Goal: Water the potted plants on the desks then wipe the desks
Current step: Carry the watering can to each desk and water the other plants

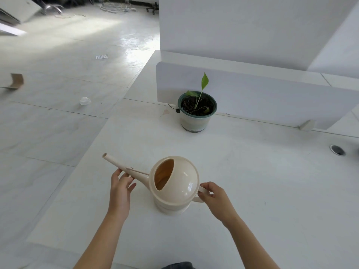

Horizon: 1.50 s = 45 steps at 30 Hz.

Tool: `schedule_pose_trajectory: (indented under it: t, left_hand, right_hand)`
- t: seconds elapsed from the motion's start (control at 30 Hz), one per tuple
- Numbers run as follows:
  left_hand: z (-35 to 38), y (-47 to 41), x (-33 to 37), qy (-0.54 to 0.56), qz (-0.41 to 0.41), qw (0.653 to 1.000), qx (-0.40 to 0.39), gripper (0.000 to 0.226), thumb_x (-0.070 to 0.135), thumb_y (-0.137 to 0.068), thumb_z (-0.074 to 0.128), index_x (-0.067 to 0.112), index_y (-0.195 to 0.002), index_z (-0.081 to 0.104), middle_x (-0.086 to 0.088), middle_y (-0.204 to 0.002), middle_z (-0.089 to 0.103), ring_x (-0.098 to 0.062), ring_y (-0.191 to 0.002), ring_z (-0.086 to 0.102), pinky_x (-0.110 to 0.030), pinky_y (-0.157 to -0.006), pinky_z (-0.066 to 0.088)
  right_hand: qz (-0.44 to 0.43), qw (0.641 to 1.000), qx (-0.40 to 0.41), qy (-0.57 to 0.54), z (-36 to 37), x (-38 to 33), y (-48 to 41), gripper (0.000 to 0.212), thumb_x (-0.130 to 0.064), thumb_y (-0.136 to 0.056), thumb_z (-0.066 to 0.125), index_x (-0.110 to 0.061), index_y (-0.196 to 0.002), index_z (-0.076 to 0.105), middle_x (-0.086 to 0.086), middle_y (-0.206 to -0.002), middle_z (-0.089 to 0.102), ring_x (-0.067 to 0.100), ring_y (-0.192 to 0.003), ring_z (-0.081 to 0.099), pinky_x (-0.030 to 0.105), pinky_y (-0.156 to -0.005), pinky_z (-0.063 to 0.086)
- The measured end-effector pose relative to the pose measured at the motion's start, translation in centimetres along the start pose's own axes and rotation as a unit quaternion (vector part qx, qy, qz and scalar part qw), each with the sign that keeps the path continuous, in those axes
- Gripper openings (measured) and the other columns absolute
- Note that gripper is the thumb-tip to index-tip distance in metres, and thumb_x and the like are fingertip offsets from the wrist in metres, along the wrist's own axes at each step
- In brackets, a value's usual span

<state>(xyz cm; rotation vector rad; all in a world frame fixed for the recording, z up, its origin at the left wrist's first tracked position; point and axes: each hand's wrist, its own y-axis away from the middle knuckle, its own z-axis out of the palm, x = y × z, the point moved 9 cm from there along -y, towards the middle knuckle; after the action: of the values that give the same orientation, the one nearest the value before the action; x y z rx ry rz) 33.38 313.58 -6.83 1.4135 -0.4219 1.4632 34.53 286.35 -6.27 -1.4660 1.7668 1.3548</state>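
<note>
Fingers [204, 188] of the right hand [215, 199] close around the handle [201, 193] of a cream watering can [174, 183], which appears to rest on the white worktop [252, 181] directly in front of the person. The left hand [120, 186] meets the can from the other side, its fingers [121, 174] loosely spread and touching the underside of the long spout [124, 167] rather than clamping it.

Handle, round body and spout form one long axis running right to left across the view, the spout rising and ending in an open tip [104, 155] that points up and to the left, toward the floor [58, 84] beyond the worktop's edge.

Farther out, away from the person and slightly to the right of the can's body, the potted plant [197, 107] stands upright against a low white partition [272, 98], well apart from the can. Its dark soil [191, 104] lies open beneath a thin green shoot [204, 81].

That offset looks decisive: the spout aims away from the pot, so the can would likely need lifting and swinging forward and to the right before tilting. The right hand holds the grip for that carry; the left seems placed only to steady. Whether the can holds water cannot be told.
</note>
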Motion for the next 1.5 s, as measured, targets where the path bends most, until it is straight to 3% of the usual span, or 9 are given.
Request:
schedule_pose_trajectory:
  t: [0.17, 0.3, 0.6, 0.8, 1.0, 1.13, 1.37, 1.43, 1.5]
  left_hand:
    - [-0.3, 0.5, 0.3, -0.057, -0.002, 0.998, 0.017, 0.035, 0.009, -0.094, 0.038, 0.018, -0.127, 0.042, -0.004, -0.122, 0.053, -0.024, -0.120, 0.049, -0.036, -0.098, 0.037]
    - [-0.8, 2.1, 2.8, -0.128, 0.055, 0.989, 0.057, 0.038, 0.010, -0.094, 0.039, 0.012, -0.131, 0.045, -0.002, -0.119, 0.052, -0.022, -0.113, 0.050, -0.039, -0.100, 0.039]
    - [5.1, 0.2, 7.2, -0.142, 0.125, 0.982, -0.004, 0.023, 0.007, -0.094, 0.041, 0.017, -0.108, 0.056, 0.003, -0.097, 0.064, -0.020, -0.095, 0.060, -0.028, -0.082, 0.046]
    - [12.8, -4.5, 7.9, -0.141, 0.121, 0.981, -0.062, 0.023, 0.011, -0.095, 0.040, 0.018, -0.112, 0.056, 0.003, -0.105, 0.063, -0.015, -0.102, 0.058, -0.026, -0.084, 0.047]
    - [19.3, -12.2, 6.7, -0.098, 0.074, 0.990, -0.065, 0.033, 0.019, -0.097, 0.036, 0.016, -0.129, 0.046, -0.001, -0.127, 0.051, -0.016, -0.117, 0.047, -0.030, -0.092, 0.040]
    - [22.4, -16.9, 3.9, -0.115, 0.032, 0.989, -0.086, 0.045, 0.026, -0.099, 0.031, 0.015, -0.142, 0.032, 0.000, -0.147, 0.036, -0.014, -0.135, 0.033, -0.036, -0.113, 0.027]
    - [25.7, -20.1, 0.7, -0.108, -0.005, 0.981, -0.162, 0.078, 0.059, -0.074, 0.040, 0.021, -0.142, 0.035, 0.001, -0.147, 0.040, -0.014, -0.136, 0.035, -0.041, -0.115, 0.025]
    - [26.2, -19.3, 1.0, -0.110, 0.022, 0.980, -0.167, 0.067, 0.047, -0.083, 0.037, 0.021, -0.144, 0.030, 0.001, -0.149, 0.038, -0.013, -0.137, 0.033, -0.039, -0.116, 0.025]
    - [26.6, -18.4, 1.6, -0.098, 0.042, 0.981, -0.163, 0.054, 0.032, -0.092, 0.033, 0.019, -0.144, 0.028, 0.003, -0.147, 0.038, -0.010, -0.134, 0.035, -0.031, -0.113, 0.027]
  right_hand:
    - [0.001, 1.000, -0.018, -0.003, -0.1, 0.1, 0.0, 0.013, -0.011, -0.087, 0.055, -0.013, -0.099, 0.059, 0.003, -0.104, 0.063, 0.021, -0.099, 0.058, 0.028, -0.085, 0.044]
    - [-0.031, 0.999, -0.026, -0.019, -1.6, -1.2, -0.1, 0.024, -0.013, -0.085, 0.061, -0.028, -0.103, 0.054, -0.017, -0.105, 0.057, 0.007, -0.105, 0.055, 0.027, -0.093, 0.044]
    - [-0.052, 0.993, 0.047, -0.091, -6.8, -4.4, -4.2, 0.018, -0.013, -0.088, 0.057, -0.021, -0.103, 0.060, -0.004, -0.108, 0.062, 0.002, -0.093, 0.057, 0.022, -0.086, 0.039]
    - [-0.056, 0.986, 0.082, -0.131, -8.6, -6.6, -9.4, 0.019, -0.012, -0.090, 0.053, -0.022, -0.106, 0.058, 0.000, -0.112, 0.062, 0.011, -0.101, 0.056, 0.026, -0.088, 0.040]
    - [-0.041, 0.966, 0.154, -0.202, -10.3, -8.3, -15.5, 0.036, -0.022, -0.095, 0.043, -0.013, -0.128, 0.051, 0.003, -0.134, 0.053, 0.017, -0.124, 0.047, 0.040, -0.109, 0.036]
    - [-0.033, 0.959, 0.150, -0.238, -9.6, -8.6, -19.3, 0.041, -0.024, -0.096, 0.039, -0.018, -0.137, 0.039, -0.007, -0.134, 0.044, 0.008, -0.123, 0.041, 0.026, -0.103, 0.032]
    - [-0.077, 0.954, 0.146, -0.251, -7.6, -8.5, -22.3, 0.044, -0.016, -0.097, 0.036, -0.020, -0.141, 0.033, -0.008, -0.141, 0.044, -0.007, -0.119, 0.046, -0.004, -0.086, 0.037]
    - [-0.077, 0.951, 0.156, -0.257, -7.6, -8.7, -22.3, 0.045, -0.017, -0.097, 0.037, -0.021, -0.141, 0.032, -0.010, -0.139, 0.045, -0.017, -0.112, 0.046, -0.004, -0.085, 0.037]
    - [-0.074, 0.948, 0.164, -0.262, -7.7, -8.7, -22.7, 0.044, -0.019, -0.097, 0.037, -0.021, -0.140, 0.034, -0.006, -0.140, 0.045, -0.003, -0.122, 0.045, 0.009, -0.097, 0.037]
